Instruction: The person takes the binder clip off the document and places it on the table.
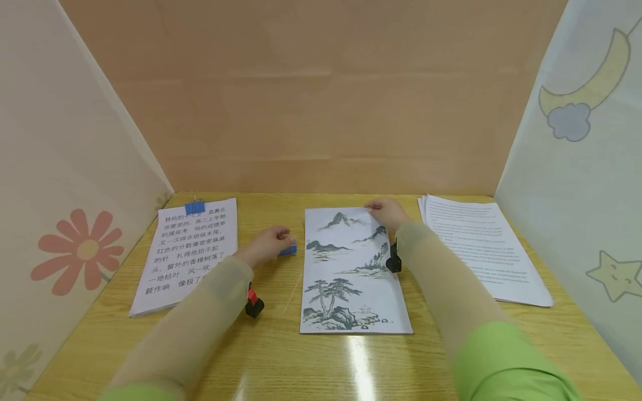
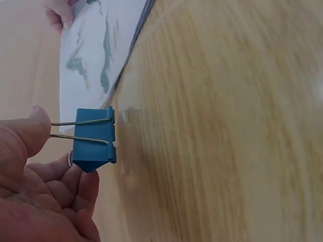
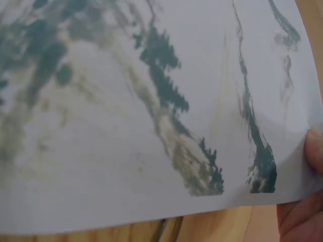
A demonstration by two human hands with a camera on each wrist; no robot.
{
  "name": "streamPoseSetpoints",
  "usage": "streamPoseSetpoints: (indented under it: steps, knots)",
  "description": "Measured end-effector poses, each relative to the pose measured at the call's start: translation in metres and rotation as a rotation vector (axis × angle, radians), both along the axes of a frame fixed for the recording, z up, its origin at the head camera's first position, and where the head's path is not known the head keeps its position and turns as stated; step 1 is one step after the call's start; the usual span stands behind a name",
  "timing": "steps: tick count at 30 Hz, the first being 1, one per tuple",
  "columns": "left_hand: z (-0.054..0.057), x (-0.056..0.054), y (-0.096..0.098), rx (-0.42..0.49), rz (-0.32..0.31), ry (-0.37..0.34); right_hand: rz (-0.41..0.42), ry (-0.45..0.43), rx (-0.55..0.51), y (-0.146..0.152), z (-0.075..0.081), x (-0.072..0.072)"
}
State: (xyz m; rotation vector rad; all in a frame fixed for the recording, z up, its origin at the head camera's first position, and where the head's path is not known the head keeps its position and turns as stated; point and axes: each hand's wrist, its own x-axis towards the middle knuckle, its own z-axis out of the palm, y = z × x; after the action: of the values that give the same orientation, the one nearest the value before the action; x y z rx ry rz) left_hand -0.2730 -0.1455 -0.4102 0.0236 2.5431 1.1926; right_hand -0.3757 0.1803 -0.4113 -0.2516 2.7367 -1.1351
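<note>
Landscape-printed sheets (image 1: 353, 273) lie near the middle of the wooden table (image 1: 281, 356), lengthwise. Just to their left, the left hand (image 1: 263, 247), fingers curled, pinches a blue binder clip (image 1: 288, 250) by its wire handles. Off to either side are text pages: a clipped stack (image 1: 185, 250) at left, a looser stack (image 1: 484, 250) at right. Farther back, the right hand (image 1: 391, 214) grips the sheets' far right corner, thumb on top, fingers beneath, before a brown backdrop (image 1: 321, 111).

Head POV fwd/down, wrist POVs close; all incl. painting (image 1: 346, 267).
</note>
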Motion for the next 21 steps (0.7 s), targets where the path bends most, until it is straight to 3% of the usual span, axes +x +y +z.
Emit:
streamPoseSetpoints:
  steps: [8, 14, 21]
  knots:
    - [-0.005, -0.010, 0.003, -0.023, 0.034, -0.075, -0.021, 0.093, 0.065, -0.004, -0.006, -0.004]
    - [-0.008, -0.016, 0.005, 0.007, 0.108, -0.150, -0.041, 0.026, 0.044, -0.006, -0.008, -0.005]
    - [-0.008, -0.017, 0.006, 0.007, 0.142, -0.181, 0.042, -0.005, 0.135, -0.004, -0.009, -0.011]
